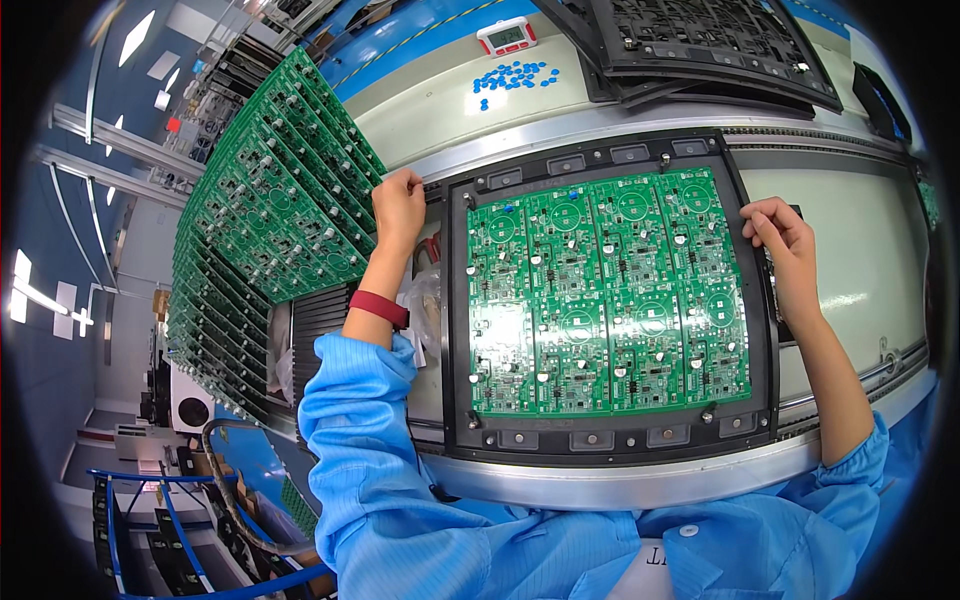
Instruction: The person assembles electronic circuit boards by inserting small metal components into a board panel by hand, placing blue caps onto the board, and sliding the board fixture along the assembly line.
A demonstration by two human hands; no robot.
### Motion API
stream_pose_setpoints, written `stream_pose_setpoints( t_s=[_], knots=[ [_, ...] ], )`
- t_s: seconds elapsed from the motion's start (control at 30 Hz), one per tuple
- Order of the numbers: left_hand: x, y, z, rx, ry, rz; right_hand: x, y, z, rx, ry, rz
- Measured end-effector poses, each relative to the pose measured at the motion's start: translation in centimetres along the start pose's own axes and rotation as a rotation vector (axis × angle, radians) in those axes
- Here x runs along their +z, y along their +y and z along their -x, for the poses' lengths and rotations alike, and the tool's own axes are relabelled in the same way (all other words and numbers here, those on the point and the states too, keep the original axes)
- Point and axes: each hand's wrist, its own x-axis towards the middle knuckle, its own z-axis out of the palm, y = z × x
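A green circuit board panel (610, 300) with several repeated sections lies flat in a black carrier frame (590, 442) in front of me. Two small blue parts (573, 194) show along the panel's far left edge. My left hand (399, 208) is closed beside the frame's far left corner, its fingers curled in; whatever they may hold is hidden. At the frame's right edge, my right hand (782, 238) has thumb and fingers bent together, and I cannot make out anything between them. A red band (379, 309) circles my left wrist.
Upright green boards (280, 190) stand in a black rack (322, 325) to the left. Beyond the metal rail lie scattered blue parts (515, 77) near a red-and-white digital display (507, 37). Stacked black carriers (710, 45) sit at the far right.
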Motion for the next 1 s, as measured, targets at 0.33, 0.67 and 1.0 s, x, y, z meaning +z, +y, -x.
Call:
stream_pose_setpoints(
  t_s=[0.33,0.67,1.0],
  knots=[
    [-0.8,-1.4,-1.1,0.151,-0.037,-0.177,-0.1,0.0,0.0,0.002,-0.018,-0.01],
    [-1.5,17.7,1.8,-0.254,-0.652,0.95,-0.7,1.3,-0.2,0.024,-0.005,0.017],
    [5.0,20.1,1.9,0.038,-0.694,0.711,-0.5,1.1,-0.1,0.002,-0.021,0.008]
  ],
)
